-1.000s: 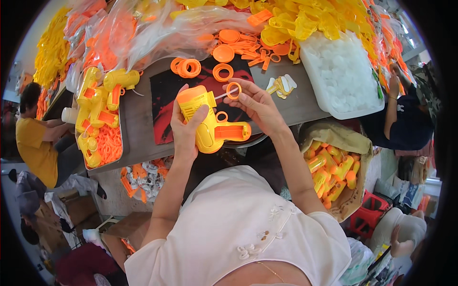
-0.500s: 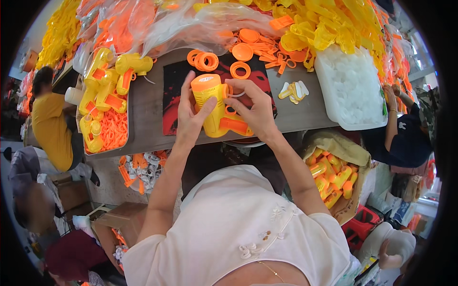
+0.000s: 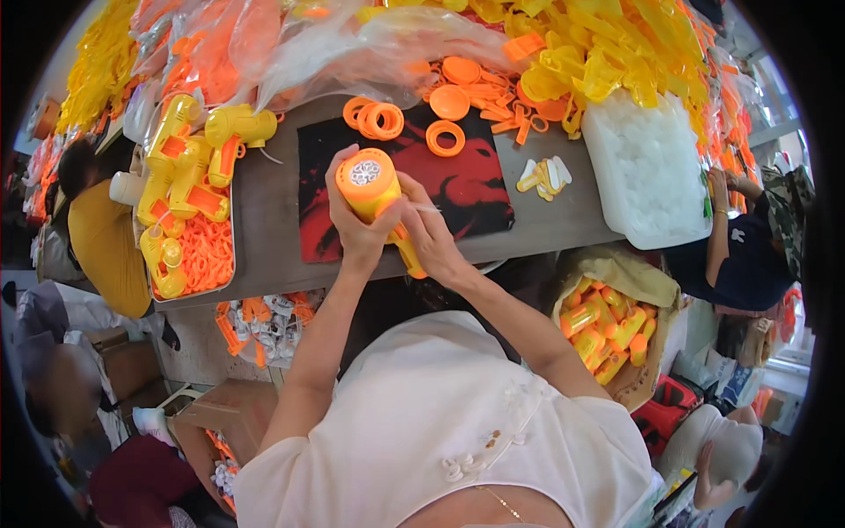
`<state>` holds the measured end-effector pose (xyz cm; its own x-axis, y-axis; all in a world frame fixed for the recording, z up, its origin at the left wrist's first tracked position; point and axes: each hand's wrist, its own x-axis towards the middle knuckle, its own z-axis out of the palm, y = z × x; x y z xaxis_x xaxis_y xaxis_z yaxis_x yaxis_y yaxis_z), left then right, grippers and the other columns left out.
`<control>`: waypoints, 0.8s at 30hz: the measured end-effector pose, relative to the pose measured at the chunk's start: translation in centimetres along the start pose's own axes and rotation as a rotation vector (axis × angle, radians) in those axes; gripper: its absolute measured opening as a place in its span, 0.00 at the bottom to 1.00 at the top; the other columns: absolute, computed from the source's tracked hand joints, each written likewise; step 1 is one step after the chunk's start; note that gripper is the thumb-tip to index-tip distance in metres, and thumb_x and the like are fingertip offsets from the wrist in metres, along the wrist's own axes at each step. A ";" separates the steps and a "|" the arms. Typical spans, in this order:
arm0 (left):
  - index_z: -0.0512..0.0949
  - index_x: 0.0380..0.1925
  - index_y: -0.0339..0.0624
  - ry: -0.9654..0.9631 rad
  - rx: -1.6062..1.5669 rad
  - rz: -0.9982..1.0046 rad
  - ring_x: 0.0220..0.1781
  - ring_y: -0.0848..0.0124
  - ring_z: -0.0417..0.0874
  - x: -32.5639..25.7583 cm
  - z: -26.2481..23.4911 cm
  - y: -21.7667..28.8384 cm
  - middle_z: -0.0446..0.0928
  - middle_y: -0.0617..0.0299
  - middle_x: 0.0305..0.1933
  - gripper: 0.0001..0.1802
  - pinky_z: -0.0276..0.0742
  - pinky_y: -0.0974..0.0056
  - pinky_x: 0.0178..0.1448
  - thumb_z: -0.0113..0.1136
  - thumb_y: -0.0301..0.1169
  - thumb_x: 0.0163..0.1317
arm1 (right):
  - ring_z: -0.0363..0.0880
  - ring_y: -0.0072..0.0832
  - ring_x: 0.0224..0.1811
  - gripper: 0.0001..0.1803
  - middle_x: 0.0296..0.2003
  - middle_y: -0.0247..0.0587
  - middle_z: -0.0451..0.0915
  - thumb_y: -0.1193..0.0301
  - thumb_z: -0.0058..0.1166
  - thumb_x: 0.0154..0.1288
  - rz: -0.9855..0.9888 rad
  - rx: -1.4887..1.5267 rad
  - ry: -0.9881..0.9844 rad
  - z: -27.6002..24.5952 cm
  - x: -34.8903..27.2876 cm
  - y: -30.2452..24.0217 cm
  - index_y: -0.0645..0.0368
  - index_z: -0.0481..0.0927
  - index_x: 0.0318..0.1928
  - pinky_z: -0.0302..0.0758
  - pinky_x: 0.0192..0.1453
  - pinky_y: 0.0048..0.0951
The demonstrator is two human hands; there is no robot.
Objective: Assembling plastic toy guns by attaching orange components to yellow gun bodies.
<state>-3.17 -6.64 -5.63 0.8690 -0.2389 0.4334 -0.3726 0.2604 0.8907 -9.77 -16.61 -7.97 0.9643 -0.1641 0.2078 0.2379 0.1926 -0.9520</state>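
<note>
Above the table's near edge I hold a yellow toy gun (image 3: 366, 179), shaped like a small hair dryer. Its round orange front, with a pattern of holes, faces up. My left hand (image 3: 356, 225) is wrapped round the barrel from the left. The fingers of my right hand (image 3: 429, 236) close on the body and handle from the right, and a thin pale tube or wire sticks out beside them. Beneath lies a black and red mat (image 3: 466, 198). Several orange rings (image 3: 445, 138) rest on its far part. My fingers hide much of the gun's side.
A tray on the left holds similar yellow guns (image 3: 192, 172) and small orange parts (image 3: 208, 255). Yellow and white pieces (image 3: 544, 176) lie right of the mat, beside a white tub (image 3: 647, 224). Bagged parts pile up behind. A sack (image 3: 664, 290) of yellow-orange pieces stands below right. Other people are nearby.
The gun has turned so its orange front tips up toward me, and its handle now points down toward the table edge. My right hand has moved down and left, closing round it.
</note>
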 end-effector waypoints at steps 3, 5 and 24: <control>0.63 0.61 0.39 0.012 0.113 -0.009 0.51 0.71 0.77 1.1 1.0 -0.1 0.73 0.58 0.51 0.39 0.75 0.67 0.56 0.69 0.20 0.47 | 0.68 0.29 0.61 0.23 0.65 0.46 0.63 0.64 0.36 0.78 0.092 0.012 0.037 -0.4 0.8 -0.1 0.61 0.60 0.67 0.64 0.63 0.27; 0.63 0.60 0.39 -0.018 0.122 -0.088 0.49 0.72 0.78 1.9 1.1 0.0 0.75 0.57 0.49 0.38 0.75 0.67 0.55 0.70 0.22 0.48 | 0.67 0.30 0.63 0.25 0.65 0.45 0.63 0.60 0.34 0.78 0.150 0.060 -0.001 -1.1 1.2 -0.6 0.60 0.59 0.68 0.64 0.64 0.27; 0.73 0.55 0.37 -0.233 0.660 0.094 0.52 0.55 0.76 -1.4 -4.1 -1.5 0.73 0.50 0.51 0.27 0.72 0.58 0.56 0.68 0.33 0.56 | 0.82 0.47 0.33 0.11 0.30 0.49 0.83 0.69 0.49 0.64 -0.094 -1.445 0.405 -15.2 9.9 -4.3 0.63 0.80 0.33 0.76 0.35 0.42</control>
<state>-2.49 -2.89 -8.14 0.7584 -0.4567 0.4650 -0.6266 -0.3145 0.7131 -3.00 -33.81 -5.27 0.7985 -0.4169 0.4343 -0.2541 -0.8874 -0.3845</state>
